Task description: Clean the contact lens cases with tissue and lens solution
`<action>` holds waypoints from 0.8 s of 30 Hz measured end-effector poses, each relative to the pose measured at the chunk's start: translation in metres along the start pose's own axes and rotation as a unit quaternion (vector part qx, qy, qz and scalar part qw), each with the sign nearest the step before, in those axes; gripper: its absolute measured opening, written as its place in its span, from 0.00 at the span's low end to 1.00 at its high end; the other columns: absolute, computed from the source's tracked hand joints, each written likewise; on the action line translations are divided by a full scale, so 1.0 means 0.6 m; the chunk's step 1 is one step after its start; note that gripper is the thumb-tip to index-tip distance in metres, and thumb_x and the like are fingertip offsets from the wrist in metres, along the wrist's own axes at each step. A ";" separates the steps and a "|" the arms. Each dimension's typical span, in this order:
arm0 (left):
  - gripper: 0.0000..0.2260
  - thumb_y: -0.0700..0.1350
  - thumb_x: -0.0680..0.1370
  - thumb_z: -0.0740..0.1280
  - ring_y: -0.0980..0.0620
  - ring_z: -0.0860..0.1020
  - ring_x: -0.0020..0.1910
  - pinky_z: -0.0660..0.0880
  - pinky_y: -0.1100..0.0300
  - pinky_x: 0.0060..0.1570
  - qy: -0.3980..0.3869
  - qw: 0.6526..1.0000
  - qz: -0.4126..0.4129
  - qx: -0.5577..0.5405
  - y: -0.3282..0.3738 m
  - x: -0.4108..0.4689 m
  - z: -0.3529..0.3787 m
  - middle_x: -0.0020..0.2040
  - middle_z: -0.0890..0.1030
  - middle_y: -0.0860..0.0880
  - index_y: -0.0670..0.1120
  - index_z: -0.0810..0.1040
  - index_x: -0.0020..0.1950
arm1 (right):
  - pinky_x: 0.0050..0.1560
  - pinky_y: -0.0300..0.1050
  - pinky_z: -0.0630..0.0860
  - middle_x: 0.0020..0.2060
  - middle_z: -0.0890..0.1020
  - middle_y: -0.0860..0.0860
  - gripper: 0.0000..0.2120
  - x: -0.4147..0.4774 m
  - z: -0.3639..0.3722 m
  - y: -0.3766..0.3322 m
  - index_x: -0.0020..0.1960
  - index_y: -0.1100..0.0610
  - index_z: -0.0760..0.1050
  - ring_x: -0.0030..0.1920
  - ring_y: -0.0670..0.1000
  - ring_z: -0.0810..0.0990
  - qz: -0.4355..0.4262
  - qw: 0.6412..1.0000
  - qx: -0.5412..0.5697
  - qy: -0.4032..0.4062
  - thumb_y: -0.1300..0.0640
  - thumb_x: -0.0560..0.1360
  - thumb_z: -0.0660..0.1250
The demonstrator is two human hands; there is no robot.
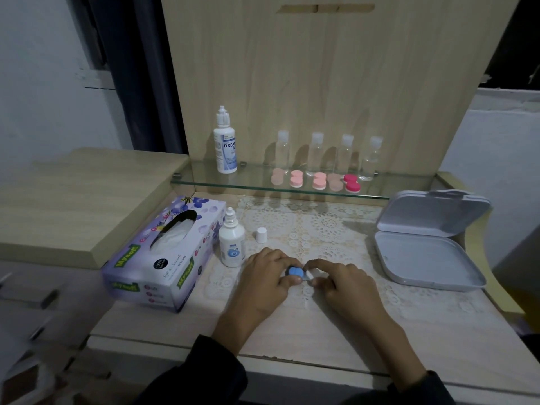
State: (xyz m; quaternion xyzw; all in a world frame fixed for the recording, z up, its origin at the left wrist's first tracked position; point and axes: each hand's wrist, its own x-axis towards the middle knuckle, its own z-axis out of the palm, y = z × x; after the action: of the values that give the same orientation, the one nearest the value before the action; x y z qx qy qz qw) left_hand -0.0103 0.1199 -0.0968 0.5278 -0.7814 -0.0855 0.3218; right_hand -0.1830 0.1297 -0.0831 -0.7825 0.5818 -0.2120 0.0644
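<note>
A small contact lens case [298,272] with a blue cap and white body lies on the lace mat between my hands. My left hand [267,277] pinches its blue end. My right hand [340,280] grips the white end with thumb and forefinger. An uncapped lens solution bottle [231,240] stands just left of my left hand, and its white cap [261,235] stands apart on the mat. A purple tissue box [163,252] lies further left with tissue showing in its slot.
A glass shelf [251,182] at the back carries a tall solution bottle [225,144], several clear small bottles [317,153] and several pink lens cases [319,180]. An open grey hinged box [426,244] lies at the right. A wooden panel rises behind.
</note>
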 end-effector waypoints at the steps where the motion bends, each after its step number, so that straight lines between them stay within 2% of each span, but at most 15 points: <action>1: 0.12 0.50 0.75 0.68 0.54 0.72 0.54 0.67 0.56 0.58 -0.001 1.000 -0.005 0.002 0.001 0.001 0.000 0.51 0.79 0.53 0.52 0.80 0.58 | 0.39 0.45 0.67 0.39 0.81 0.48 0.15 0.000 0.000 -0.002 0.60 0.38 0.72 0.43 0.52 0.76 -0.003 1.000 -0.004 0.000 0.53 0.75 0.61; 6: 0.14 0.51 0.75 0.68 0.52 0.71 0.54 0.67 0.58 0.57 0.003 1.000 -0.024 0.011 0.009 0.000 0.004 0.52 0.79 0.50 0.50 0.80 0.59 | 0.37 0.44 0.65 0.40 0.82 0.48 0.16 -0.001 -0.003 -0.007 0.59 0.39 0.73 0.41 0.52 0.74 -0.002 1.000 -0.017 0.006 0.53 0.74 0.62; 10: 0.13 0.54 0.72 0.70 0.53 0.71 0.51 0.65 0.64 0.49 0.023 0.999 -0.037 0.005 0.009 0.001 0.005 0.48 0.80 0.51 0.49 0.81 0.53 | 0.37 0.44 0.64 0.40 0.83 0.49 0.17 -0.003 -0.004 -0.009 0.59 0.40 0.74 0.39 0.51 0.72 0.008 1.000 -0.005 0.000 0.55 0.73 0.63; 14: 0.17 0.59 0.67 0.73 0.57 0.71 0.47 0.69 0.63 0.47 0.045 0.997 -0.059 -0.023 0.004 -0.001 0.007 0.44 0.77 0.55 0.49 0.77 0.46 | 0.36 0.44 0.65 0.36 0.81 0.48 0.16 -0.003 -0.004 -0.008 0.58 0.40 0.74 0.37 0.50 0.71 0.013 1.000 -0.008 0.005 0.54 0.73 0.62; 17: 0.22 0.62 0.69 0.70 0.60 0.69 0.53 0.66 0.64 0.55 0.005 0.997 -0.041 -0.062 0.000 -0.006 0.005 0.52 0.74 0.57 0.51 0.74 0.55 | 0.35 0.44 0.65 0.33 0.76 0.46 0.18 -0.006 -0.006 -0.010 0.58 0.40 0.74 0.37 0.50 0.70 0.017 1.000 -0.002 0.001 0.56 0.72 0.62; 20: 0.16 0.54 0.73 0.66 0.59 0.68 0.58 0.64 0.56 0.62 -0.032 0.999 0.010 -0.035 -0.008 -0.005 0.007 0.55 0.72 0.57 0.53 0.75 0.60 | 0.35 0.44 0.64 0.37 0.81 0.48 0.18 -0.007 -0.003 -0.011 0.58 0.40 0.74 0.37 0.50 0.71 0.018 1.000 -0.009 0.018 0.56 0.71 0.62; 22: 0.12 0.49 0.73 0.68 0.58 0.69 0.55 0.65 0.54 0.60 -0.022 0.999 0.004 -0.032 -0.010 -0.004 0.009 0.52 0.73 0.56 0.52 0.77 0.56 | 0.35 0.43 0.63 0.37 0.82 0.48 0.18 -0.007 0.000 -0.010 0.58 0.40 0.74 0.36 0.50 0.70 0.020 0.999 -0.013 0.021 0.56 0.71 0.62; 24: 0.10 0.53 0.71 0.71 0.57 0.70 0.51 0.68 0.55 0.56 0.004 0.999 -0.023 -0.044 -0.009 -0.004 0.009 0.48 0.73 0.56 0.52 0.77 0.49 | 0.34 0.43 0.64 0.36 0.81 0.48 0.18 -0.008 0.001 -0.008 0.57 0.40 0.74 0.35 0.49 0.70 0.017 0.999 -0.013 0.027 0.56 0.71 0.62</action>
State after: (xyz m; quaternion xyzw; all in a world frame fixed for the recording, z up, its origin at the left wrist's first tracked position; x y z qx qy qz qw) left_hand -0.0088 0.1185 -0.1043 0.5312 -0.7633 -0.1253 0.3458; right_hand -0.1793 0.1357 -0.0833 -0.7675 0.5991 -0.2243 0.0426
